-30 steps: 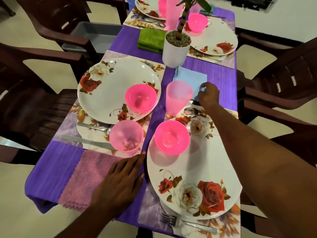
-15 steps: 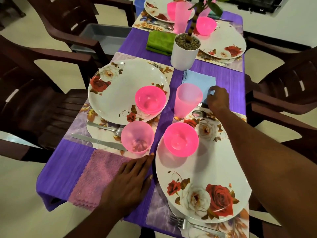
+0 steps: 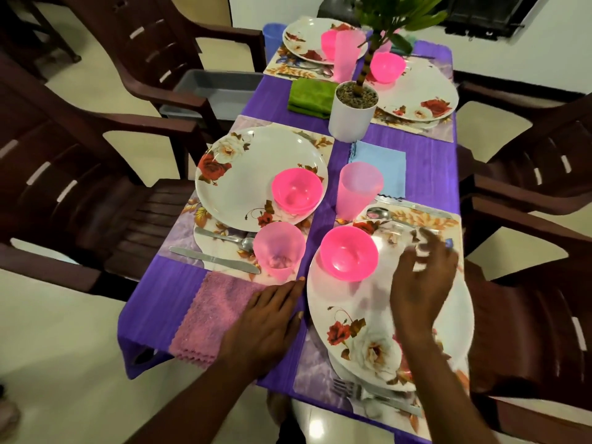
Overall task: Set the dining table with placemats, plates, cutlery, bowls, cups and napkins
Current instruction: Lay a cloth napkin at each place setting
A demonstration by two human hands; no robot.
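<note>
Plate (image 3: 362,302) with roses lies on the near right placemat (image 3: 317,379), pink bowl (image 3: 349,253) on it. Right hand (image 3: 423,280) hovers above, fingers spread, empty. Left hand (image 3: 266,325) rests flat, released, on pink napkin (image 3: 205,315) and purple worktop (image 3: 160,299).

Glossy floral plates (image 3: 256,174); translucent plastic cups (image 3: 358,190); nubby pink cloth napkin (image 3: 211,315); shiny metal knife (image 3: 213,259).
</note>
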